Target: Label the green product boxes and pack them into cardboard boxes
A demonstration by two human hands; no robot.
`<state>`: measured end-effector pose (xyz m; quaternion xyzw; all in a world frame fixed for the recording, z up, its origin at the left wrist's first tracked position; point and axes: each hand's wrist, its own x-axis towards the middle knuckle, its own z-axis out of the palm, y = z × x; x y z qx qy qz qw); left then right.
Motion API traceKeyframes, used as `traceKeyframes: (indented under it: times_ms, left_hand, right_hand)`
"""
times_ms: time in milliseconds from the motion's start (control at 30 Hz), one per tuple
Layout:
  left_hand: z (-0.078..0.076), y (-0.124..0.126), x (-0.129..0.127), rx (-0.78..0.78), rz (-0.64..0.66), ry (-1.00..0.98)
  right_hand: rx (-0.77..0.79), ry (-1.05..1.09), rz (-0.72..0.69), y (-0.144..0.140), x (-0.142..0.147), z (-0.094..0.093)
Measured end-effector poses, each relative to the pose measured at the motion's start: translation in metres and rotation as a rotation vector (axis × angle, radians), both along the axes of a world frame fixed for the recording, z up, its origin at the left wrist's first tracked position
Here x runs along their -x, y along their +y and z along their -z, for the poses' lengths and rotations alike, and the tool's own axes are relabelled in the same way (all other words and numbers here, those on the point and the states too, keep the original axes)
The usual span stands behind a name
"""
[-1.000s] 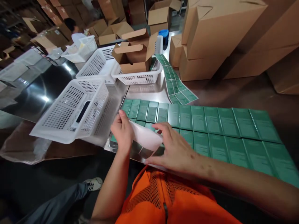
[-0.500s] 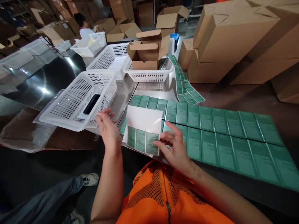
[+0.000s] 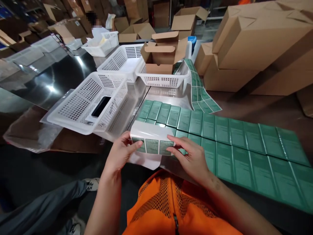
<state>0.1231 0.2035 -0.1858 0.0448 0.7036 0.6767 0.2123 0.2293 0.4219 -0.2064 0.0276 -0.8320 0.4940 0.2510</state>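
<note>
A white backing sheet with a row of green label stickers is held between my two hands near the table's front edge. My left hand pinches its left end, thumb on top of a label. At the right end, my right hand grips it between thumb and index finger. The sheet is curved, and a white part of it hangs below the labels. Just behind and to the right, green boxes stand side by side in two long rows; the sheet hides some of the front row.
A white basket with a dark phone inside sits at left. Behind are another basket, and one holding an open carton. A label strip trails over the table. Large cartons are stacked right. A person is far back.
My left hand has moved right and taken hold of the sheet's left end. The sheet, flatter before, is now bent. The view has shifted slightly.
</note>
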Motion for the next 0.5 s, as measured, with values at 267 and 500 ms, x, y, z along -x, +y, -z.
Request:
traceKeyframes:
  times_ms: [267, 500]
  left_hand:
    - [-0.008, 0.001, -0.015, 0.107, -0.099, 0.348]
    - [-0.029, -0.004, -0.016, 0.334, -0.021, 0.487]
  right_hand:
    - [0.115, -0.136, 0.031, 0.009, -0.009, -0.014]
    - [0.126, -0.249, 0.002, 0.012, -0.017, -0.025]
